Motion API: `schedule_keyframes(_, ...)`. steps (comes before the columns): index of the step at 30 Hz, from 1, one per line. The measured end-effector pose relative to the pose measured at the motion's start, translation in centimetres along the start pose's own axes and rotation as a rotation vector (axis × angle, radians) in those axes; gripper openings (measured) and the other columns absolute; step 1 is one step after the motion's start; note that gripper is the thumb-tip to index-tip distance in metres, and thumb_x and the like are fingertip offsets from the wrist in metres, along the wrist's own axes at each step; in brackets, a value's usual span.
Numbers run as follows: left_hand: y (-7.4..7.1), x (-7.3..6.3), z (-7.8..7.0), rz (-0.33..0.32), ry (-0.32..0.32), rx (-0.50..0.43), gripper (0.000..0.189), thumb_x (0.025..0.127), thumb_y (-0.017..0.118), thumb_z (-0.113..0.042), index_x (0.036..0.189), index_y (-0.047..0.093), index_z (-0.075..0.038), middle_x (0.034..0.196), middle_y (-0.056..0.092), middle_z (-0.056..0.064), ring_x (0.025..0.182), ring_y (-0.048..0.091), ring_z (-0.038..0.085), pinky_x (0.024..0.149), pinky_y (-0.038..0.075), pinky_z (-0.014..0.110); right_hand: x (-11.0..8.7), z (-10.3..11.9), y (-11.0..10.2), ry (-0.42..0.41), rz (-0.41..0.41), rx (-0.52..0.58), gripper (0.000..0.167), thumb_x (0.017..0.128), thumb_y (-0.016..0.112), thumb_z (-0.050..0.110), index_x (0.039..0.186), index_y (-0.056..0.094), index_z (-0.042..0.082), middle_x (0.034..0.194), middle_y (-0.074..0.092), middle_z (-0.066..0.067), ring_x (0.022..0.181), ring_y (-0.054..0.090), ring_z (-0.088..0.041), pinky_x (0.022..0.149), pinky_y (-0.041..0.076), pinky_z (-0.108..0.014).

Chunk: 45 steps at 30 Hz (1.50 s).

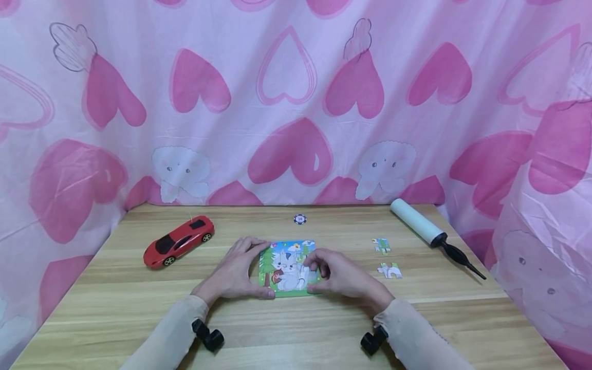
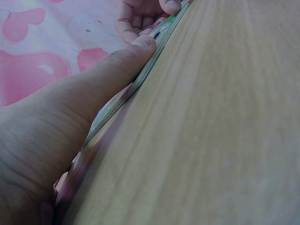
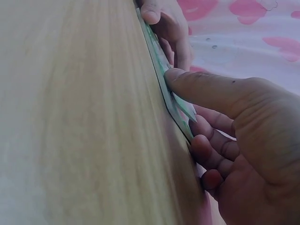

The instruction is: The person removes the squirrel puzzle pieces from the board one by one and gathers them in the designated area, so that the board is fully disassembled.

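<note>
A jigsaw puzzle (image 1: pixel 288 272) with a grey-white squirrel on a green and blue scene lies flat on the table. My left hand (image 1: pixel 236 270) holds its left side, thumb at the lower edge and fingers by the upper left corner. At the lower right, my right hand (image 1: pixel 344 275) pinches a puzzle piece (image 3: pixel 186 109) between thumb and fingers. In the right wrist view that piece tilts up from the puzzle's frame; my fingers hide part of it. Two loose spots of pieces lie to the right: a green-blue piece (image 1: pixel 381 245) and a grey-white piece (image 1: pixel 390 271).
A red toy car (image 1: pixel 179 241) stands at the left of the wooden table (image 1: pixel 277 334). A blue-white poker chip (image 1: pixel 300 219) lies near the back edge. At the right rests a pale cylinder pump with a black handle (image 1: pixel 418 223). Pink heart-patterned cloth (image 1: pixel 289 159) hangs behind.
</note>
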State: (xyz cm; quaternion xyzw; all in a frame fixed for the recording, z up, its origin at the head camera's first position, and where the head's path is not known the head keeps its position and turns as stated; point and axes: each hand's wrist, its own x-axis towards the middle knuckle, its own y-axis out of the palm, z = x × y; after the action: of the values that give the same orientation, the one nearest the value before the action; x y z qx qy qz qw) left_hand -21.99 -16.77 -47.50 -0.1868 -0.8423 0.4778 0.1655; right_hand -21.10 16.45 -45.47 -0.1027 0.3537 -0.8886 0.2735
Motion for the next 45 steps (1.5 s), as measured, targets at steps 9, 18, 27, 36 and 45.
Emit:
schedule_keyframes(9,-0.1,-0.1,0.1,-0.004,0.007,-0.002,0.136,0.064,0.086,-0.093,0.171,0.046,-0.02,0.165,0.046,0.004,0.153,0.04,0.029,0.134,0.028,0.063,-0.1,0.1,-0.3,0.045,0.03,0.044,0.052,0.089,0.098,0.026,0.134,0.073,0.025,0.113,0.067,0.007,0.1,0.06,-0.018,0.082,0.055,-0.028)
schedule_keyframes(18,0.0,-0.3,0.2,0.0,-0.009,-0.001,0.135,0.064,0.085,-0.093,0.171,0.045,-0.021,0.164,0.046,0.004,0.151,0.041,0.028,0.133,0.03,0.063,0.0,0.2,-0.3,0.046,0.023,0.036,0.053,0.089,0.097,0.026,0.137,0.074,0.023,0.109,0.068,0.006,0.1,0.061,-0.017,0.083,0.056,-0.028)
schedule_keyframes(27,0.0,-0.4,0.3,-0.002,-0.007,-0.001,0.135,0.064,0.084,-0.093,0.171,0.045,-0.021,0.164,0.046,0.003,0.15,0.041,0.027,0.133,0.031,0.063,0.1,0.1,-0.5,0.033,0.017,0.078,0.053,0.091,0.096,0.025,0.139,0.074,0.024,0.116,0.067,0.005,0.104,0.061,-0.02,0.085,0.057,-0.028)
schedule_keyframes(36,0.0,-0.4,0.3,-0.003,-0.007,0.0,0.135,0.064,0.085,-0.092,0.171,0.046,-0.02,0.165,0.046,0.004,0.152,0.041,0.028,0.133,0.03,0.063,-0.7,0.7,-1.6,0.094,-0.034,0.146,0.054,0.093,0.094,0.028,0.143,0.072,0.03,0.113,0.063,-0.002,0.106,0.06,-0.024,0.088,0.057,-0.03)
schedule_keyframes(45,0.1,-0.1,0.1,0.011,-0.025,0.001,0.132,0.065,0.085,-0.092,0.171,0.046,-0.025,0.166,0.044,0.001,0.154,0.038,0.027,0.133,0.03,0.064,-1.6,0.5,-3.8,-0.017,-0.087,0.066,0.055,0.093,0.093,0.018,0.144,0.072,0.023,0.112,0.064,-0.001,0.101,0.06,-0.024,0.083,0.057,-0.028)
